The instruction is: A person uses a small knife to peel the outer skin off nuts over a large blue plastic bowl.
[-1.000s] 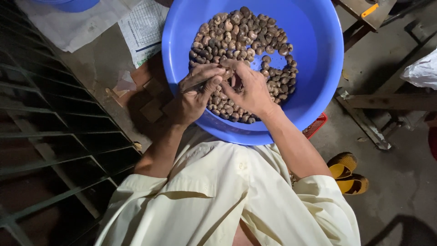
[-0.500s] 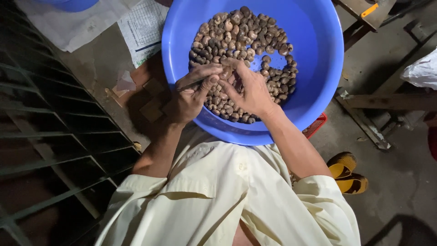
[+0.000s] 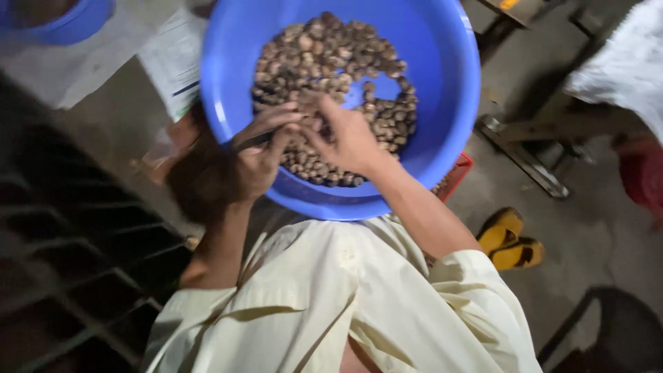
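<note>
Both hands are in the bowl together: left hand (image 3: 259,155) is curled around a thin dark tool (image 3: 250,142) with fingers pinched near the tip, right hand (image 3: 345,135) has its fingertips closed on a small brown nut (image 3: 312,123) right where the two hands meet. They're sitting over the heap of brown nuts (image 3: 331,62) filling the big blue basin (image 3: 449,90). Further out there's a paper sheet (image 3: 173,62) on the floor, a red crate (image 3: 457,174) peeking out under the basin, and yellow sandals (image 3: 510,242) to the right
</note>
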